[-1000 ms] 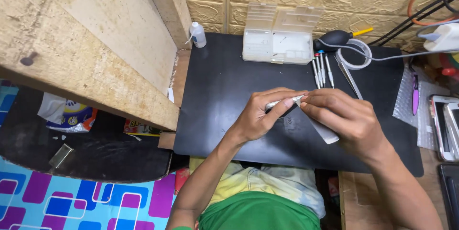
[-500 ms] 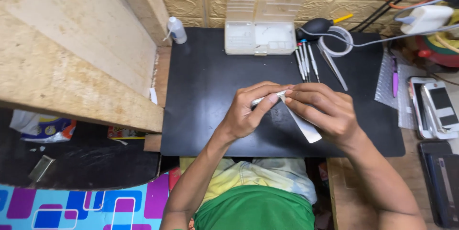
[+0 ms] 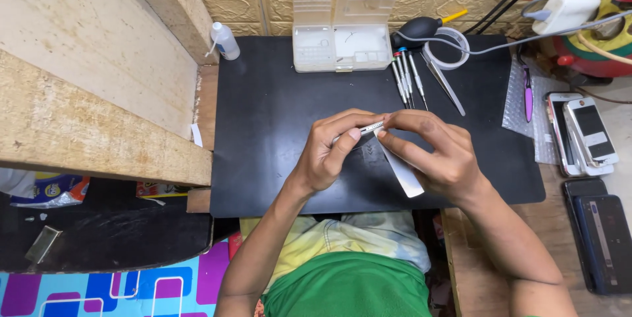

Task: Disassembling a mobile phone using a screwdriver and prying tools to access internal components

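Observation:
My left hand (image 3: 332, 149) and my right hand (image 3: 431, 149) meet over the middle of a black mat (image 3: 263, 132). Between the fingertips of both hands sits a small thin silvery part (image 3: 370, 127), pinched from either side. A flat pale strip (image 3: 401, 172) sticks out downward from under my right hand's fingers. What lies beneath the hands is hidden.
A clear plastic parts box (image 3: 341, 30) stands open at the mat's far edge, beside several screwdrivers (image 3: 405, 80), tweezers (image 3: 444, 83), a black air blower (image 3: 418, 27) and a tape roll (image 3: 447, 47). A small white bottle (image 3: 225, 40) is far left. Phones (image 3: 582, 132) lie right; wooden boards (image 3: 85, 86) left.
The view has shifted, so the mat and hands sit slightly differently in frame. Both hands stay together on the small part, with only slight finger movement.

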